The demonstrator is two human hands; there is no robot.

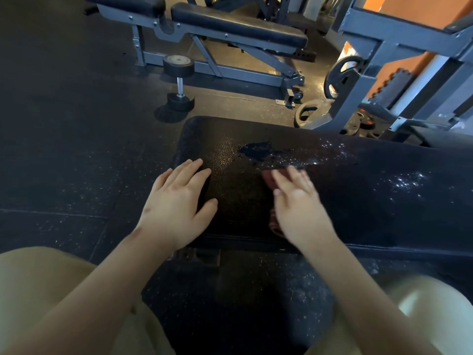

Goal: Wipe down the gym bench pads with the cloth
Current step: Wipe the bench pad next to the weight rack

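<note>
A black bench pad (358, 201) runs from centre to the right edge, with a wet patch and spray droplets (261, 151) on its top. My left hand (179, 203) lies flat with straight fingers on the pad's left end. My right hand (298, 203), blurred, presses flat on a reddish cloth (268, 179). Only bits of the cloth show past my fingertips and under my palm.
A dumbbell (179, 83) stands on end on the dark rubber floor just beyond the pad. Behind it is an adjustable bench (238, 24) on a grey frame. A grey rack (378, 62) with weight plates (340, 75) is at the right. My knees fill the bottom corners.
</note>
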